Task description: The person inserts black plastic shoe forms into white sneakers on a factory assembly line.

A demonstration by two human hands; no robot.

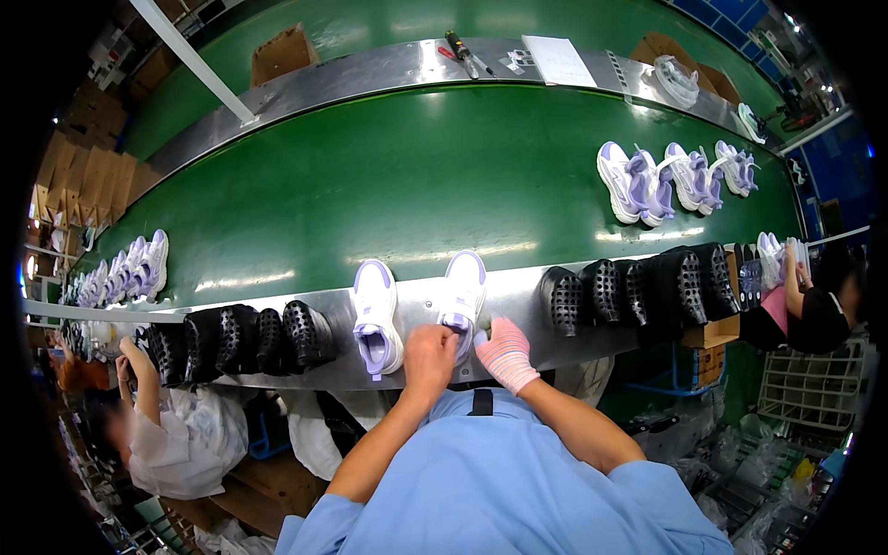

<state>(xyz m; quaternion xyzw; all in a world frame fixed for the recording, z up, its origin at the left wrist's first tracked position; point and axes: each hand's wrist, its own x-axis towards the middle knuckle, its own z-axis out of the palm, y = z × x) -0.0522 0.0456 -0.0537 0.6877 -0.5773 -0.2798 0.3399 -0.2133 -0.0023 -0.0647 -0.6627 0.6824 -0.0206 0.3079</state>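
Note:
A white and lilac sneaker (464,282) rests on the metal ledge in front of me, toe pointing away. My left hand (431,359), bare, is closed at its collar; the fingertips are partly hidden, and they seem to pinch the shoe's opening. Just right of the heel is my right hand (507,355), in a pink striped glove, its thumb apart from the fingers and nothing visible in it. A matching sneaker (375,305) stands upright to the left, untouched, with its lilac lining showing.
Black perforated shoe forms (305,335) line the ledge on the left, with more black forms (601,291) on the right. White and lilac sneakers (638,185) sit on the green belt (398,176). Screwdrivers (460,51) and paper (559,61) lie on the far rail. Co-workers sit on both sides.

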